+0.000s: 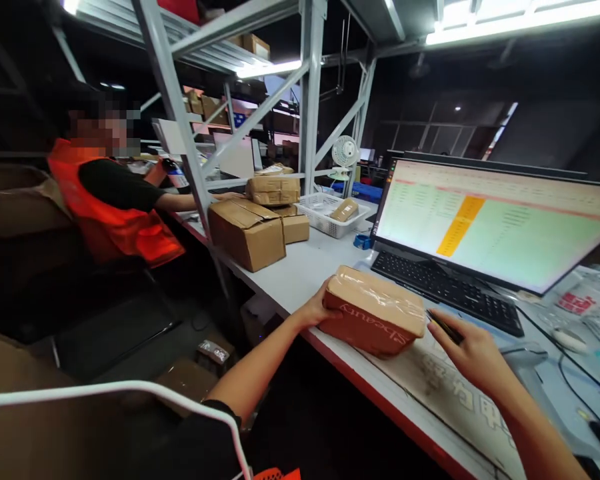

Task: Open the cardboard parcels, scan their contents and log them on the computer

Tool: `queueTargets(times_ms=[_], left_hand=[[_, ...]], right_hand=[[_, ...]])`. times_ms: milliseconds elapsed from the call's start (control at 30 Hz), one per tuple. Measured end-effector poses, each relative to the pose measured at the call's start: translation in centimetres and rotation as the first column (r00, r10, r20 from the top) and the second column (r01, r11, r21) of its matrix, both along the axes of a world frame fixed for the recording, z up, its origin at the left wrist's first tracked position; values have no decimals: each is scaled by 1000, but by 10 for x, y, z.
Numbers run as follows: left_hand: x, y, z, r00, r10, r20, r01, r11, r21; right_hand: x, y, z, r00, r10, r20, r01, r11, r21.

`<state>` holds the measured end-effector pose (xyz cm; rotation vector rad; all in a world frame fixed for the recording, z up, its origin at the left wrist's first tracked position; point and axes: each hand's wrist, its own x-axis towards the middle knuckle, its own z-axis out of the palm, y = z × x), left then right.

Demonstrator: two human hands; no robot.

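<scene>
A taped cardboard box (373,307) with "beauty" lettering on its side sits tilted over the near edge of the white table (300,267). My left hand (314,308) grips its left end, with the thumb on the printed side. In my right hand (467,347) is a slim dark pen-like tool (445,327), its tip close to the box's right end; its exact kind is unclear. Beneath the right hand lies a pale cardboard sheet (440,380) with large printed characters. A grey handheld scanner (527,360) rests to the right of that hand.
A monitor (490,220) and black keyboard (445,293) stand behind the box. Cardboard boxes (250,233) and a white basket (330,217) are farther left, by a metal shelf post (180,120). A co-worker in an orange vest (100,200) sits beyond. A white cable (130,387) crosses the lower left.
</scene>
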<state>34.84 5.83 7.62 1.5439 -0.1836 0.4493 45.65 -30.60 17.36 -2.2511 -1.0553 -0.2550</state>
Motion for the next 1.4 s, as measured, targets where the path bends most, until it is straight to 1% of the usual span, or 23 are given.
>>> queueTargets(times_ms=[167, 233, 300, 333, 367, 400, 433, 467, 500, 533, 567, 600, 633, 667, 700, 733, 800, 900, 1000, 1100, 1167, 1300, 1400], left_hand=[[-2, -5, -6, 1000, 15, 2, -15, 1000, -12], [-5, -5, -3, 1000, 23, -15, -23, 1000, 20], [-11, -5, 10, 996, 80, -25, -78, 993, 90], [-16, -4, 21, 990, 139, -15, -135, 979, 153], [-22, -3, 35, 977, 214, 13, -211, 947, 242], [-30, -3, 52, 954, 295, 60, -297, 889, 349], [-38, -4, 70, 918, 374, 134, -391, 789, 475], [-46, -6, 88, 884, 418, 208, -451, 652, 609], [-52, -9, 106, 852, 440, 284, -495, 499, 711], [-58, -14, 122, 823, 450, 347, -521, 353, 777], [-61, -21, 136, 805, 453, 382, -518, 224, 826], [-63, -30, 147, 797, 457, 395, -496, 120, 860], [-64, -39, 155, 793, 464, 394, -464, 42, 885], [-64, -49, 159, 792, 474, 384, -430, -12, 903], [-64, -59, 162, 791, 485, 372, -401, -48, 915], [-63, -68, 162, 789, 496, 362, -379, -71, 923], [-64, -83, 161, 784, 511, 352, -354, -96, 930], [-66, -96, 159, 784, 517, 345, -341, -106, 934], [-66, -101, 159, 795, 499, 344, -345, -94, 934], [-65, -103, 156, 811, 475, 343, -355, -66, 932], [-64, -104, 153, 813, 464, 352, -367, -61, 928], [-63, -108, 149, 807, 460, 370, -384, -66, 921], [-63, -112, 147, 810, 468, 354, -378, -45, 925]], right_hand=[[-12, -6, -12, 1000, 3, -30, -3, 1000, 16], [-13, -9, -14, 999, -17, -34, 18, 1000, 18], [-10, -14, -14, 998, -38, -40, 38, 999, 3], [-7, -18, -13, 998, -50, -35, 49, 999, -11], [-4, -22, -11, 998, -65, -24, 64, 997, -31], [0, -27, -8, 997, -83, -4, 83, 995, -51], [3, -31, -4, 995, -102, 21, 103, 992, -70], [5, -35, 1, 992, -118, 51, 122, 989, -79], [5, -36, 7, 989, -123, 81, 130, 988, -83], [3, -34, 14, 987, -117, 109, 127, 989, -81], [-1, -30, 22, 986, -101, 134, 112, 991, -75], [-7, -22, 29, 986, -72, 153, 84, 994, -74], [-14, -12, 37, 985, -40, 167, 54, 996, -77], [-22, 0, 44, 985, -8, 174, 26, 995, -100], [-30, 13, 51, 984, 13, 176, 11, 991, -134], [-39, 26, 57, 985, 19, 170, 12, 983, -181], [-53, 49, 67, 987, 3, 161, 41, 961, -273], [-66, 70, 76, 980, -36, 196, 103, 934, -343], [-72, 78, 81, 971, -46, 234, 140, 905, -401], [-78, 82, 86, 970, -30, 240, 149, 857, -493], [-84, 85, 90, 969, -46, 242, 172, 827, -535], [-98, 93, 95, 968, -112, 225, 224, 790, -571], [-111, 100, 91, 972, -133, 193, 223, 776, -590]])
